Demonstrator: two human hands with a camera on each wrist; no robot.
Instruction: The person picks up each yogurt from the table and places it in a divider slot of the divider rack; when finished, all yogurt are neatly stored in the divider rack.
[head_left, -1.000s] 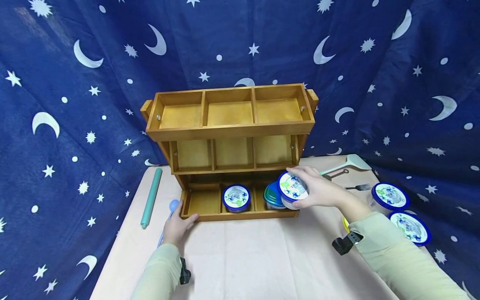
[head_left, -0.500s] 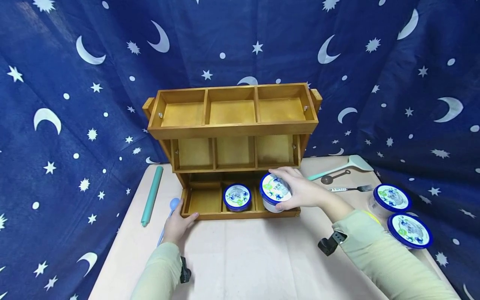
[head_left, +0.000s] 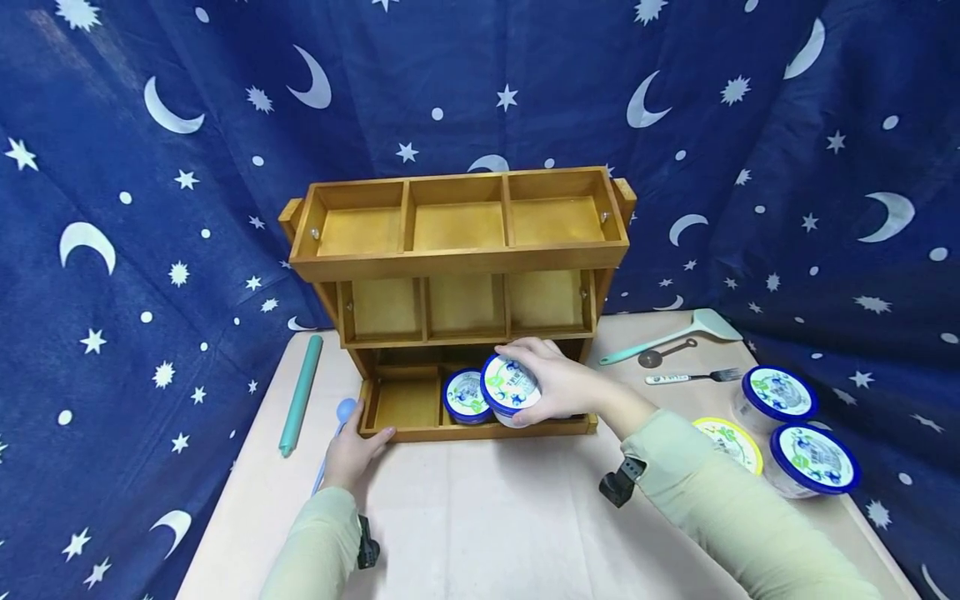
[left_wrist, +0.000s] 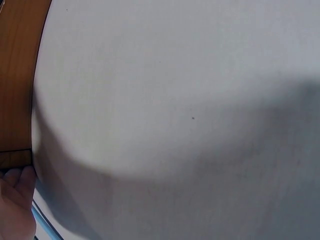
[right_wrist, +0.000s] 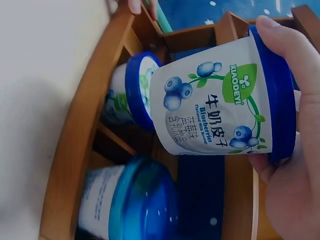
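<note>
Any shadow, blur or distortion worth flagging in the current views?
Head: a soft shadow falls on the table in front of the wooden box; left wrist: a broad, dark shadow crosses the table, and the box's edge looks bowed; right wrist: the large print on the held tub is readable, while the teal-lidded tub looks softer.

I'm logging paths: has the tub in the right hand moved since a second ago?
Yes. In the head view, the tub in the right hand has moved left along the wooden rack, from its right end toward the middle.
</note>
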